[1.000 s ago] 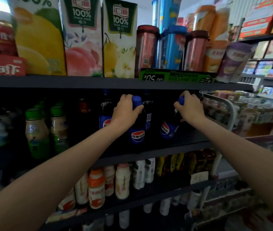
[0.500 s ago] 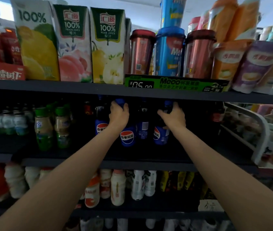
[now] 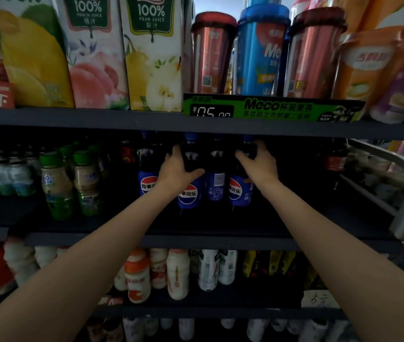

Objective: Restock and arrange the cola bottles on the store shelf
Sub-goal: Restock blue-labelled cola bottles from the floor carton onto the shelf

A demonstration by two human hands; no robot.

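Left hand (image 3: 175, 170) grips one cola bottle (image 3: 190, 191), right hand (image 3: 260, 166) grips another (image 3: 240, 191), both upright on a dark shelf (image 3: 161, 239). More cola stands beside and between them. Juice cartons (image 3: 92, 58) and tea cups (image 3: 261, 53) fill the shelf above, milk bottles (image 3: 177, 275) below.

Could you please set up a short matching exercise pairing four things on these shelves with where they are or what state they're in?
1. left hand
2. right hand
3. price tag
4. green-capped bottles

A. left of the cola
B. holds the right-most cola bottle
C. top shelf edge
D. holds a cola bottle with its logo facing out

Pairs: 1-D, 2-B, 3-C, 4-A
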